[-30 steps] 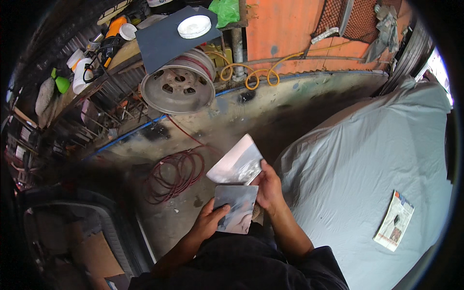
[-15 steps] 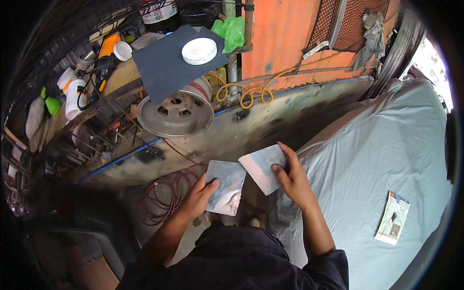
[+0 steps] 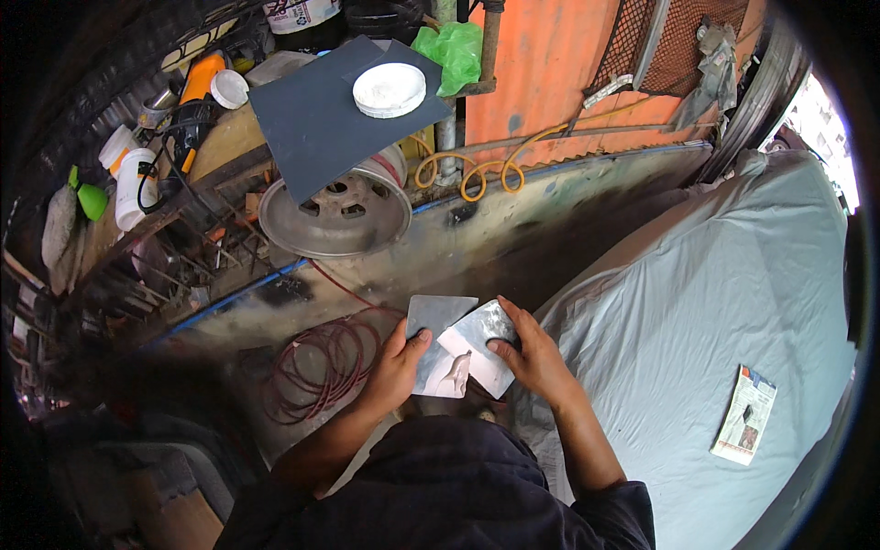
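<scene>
Both plates (image 3: 434, 314) (pink-smeared) sit between thumbs (image 3: 419, 342) and fingers (image 3: 515, 313).

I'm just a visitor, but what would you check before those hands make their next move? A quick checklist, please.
1. Left hand has hold of its flat grey plate: ok, thumb across the face.
2. Right hand has hold of the second plate: ok, thumb on its face too.
3. Pale paste is on the left hand's plate: ok, a lump sits near the lower edge.
4. Both plates are clean: not ok, pale material coats part of each.
5. Plates are touching: cannot tell; they overlap in this view.
6. Feet are clear of the coiled red hose: cannot tell, the feet are mostly hidden.
</scene>
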The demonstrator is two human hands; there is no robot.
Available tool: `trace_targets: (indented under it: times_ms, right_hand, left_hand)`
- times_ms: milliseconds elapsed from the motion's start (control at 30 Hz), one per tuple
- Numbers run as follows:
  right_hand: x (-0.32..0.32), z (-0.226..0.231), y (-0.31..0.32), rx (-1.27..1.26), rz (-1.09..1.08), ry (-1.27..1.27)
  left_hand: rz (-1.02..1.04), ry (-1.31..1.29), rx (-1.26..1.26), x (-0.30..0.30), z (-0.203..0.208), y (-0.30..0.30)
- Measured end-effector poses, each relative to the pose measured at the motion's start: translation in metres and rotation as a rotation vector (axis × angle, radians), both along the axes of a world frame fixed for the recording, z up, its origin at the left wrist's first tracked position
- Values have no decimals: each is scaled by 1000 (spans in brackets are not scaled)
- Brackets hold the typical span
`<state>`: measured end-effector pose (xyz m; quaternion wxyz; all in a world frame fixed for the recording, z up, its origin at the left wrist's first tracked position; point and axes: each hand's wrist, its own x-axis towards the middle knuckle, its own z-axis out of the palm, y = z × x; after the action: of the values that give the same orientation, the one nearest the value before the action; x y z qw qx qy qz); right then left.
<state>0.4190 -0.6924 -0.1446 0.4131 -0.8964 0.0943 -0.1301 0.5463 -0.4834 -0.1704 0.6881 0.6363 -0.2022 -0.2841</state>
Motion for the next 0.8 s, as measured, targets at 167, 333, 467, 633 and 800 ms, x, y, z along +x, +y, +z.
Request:
trace_targets:
  times_ms: [167, 333, 467, 633, 800]
  right_hand:
    - [-3, -15, 7, 1, -53, -39]
    - [-2, -36, 16, 95, -93, -55]
    - [-1, -48, 31, 247, -148, -40]
    - [3, -54, 41, 500, -85, -94]
    - [-9, 6, 12, 830, -25, -36]
  left_hand:
    - [174, -8, -46, -19, -9, -11]
    - [312, -54, -66, -29, -21, -17]
    - [417, -42, -127, -36, -24, -22]
    - [534, -19, -237, -36, -28, -30]
    - [588, -21, -120, -7, -14, -5]
